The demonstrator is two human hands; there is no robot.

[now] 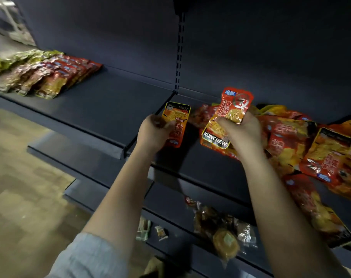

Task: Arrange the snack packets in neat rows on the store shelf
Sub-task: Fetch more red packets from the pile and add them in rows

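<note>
— while both arms reach over the dark shelf (pixel 102 109), what does each hand hold?

— the left hand (pixel 153 131) curls its fingers and thumb round one orange packet (pixel 175 125), gripping its left edge; the packet lies nearly flat just above the shelf, its black-banded end pointing toward the back panel. the right hand (pixel 242 131) grips two packets together: a red packet (pixel 235 104) standing upright above the fingers, and a second orange packet (pixel 215 135) marked "konchew" hanging below the thumb.

— and the rest of the stock?

— a loose heap of packets (pixel 311 145) sprawls on the same shelf just right of the right hand, overlapping at all angles, some hanging over the front edge. well apart, at the far left, tidy rows of packets (pixel 50 73) lie side by side, red ones nearest, brown and green beyond.

— anything lower down?

— on the lower shelf (pixel 190 249), between the arms, sit clear-wrapped snacks (pixel 220 231) and two small packs (pixel 150 229). a pale sleeve (pixel 86 257) covers the left forearm, and wood-look flooring (pixel 20 187) shows at left.
</note>
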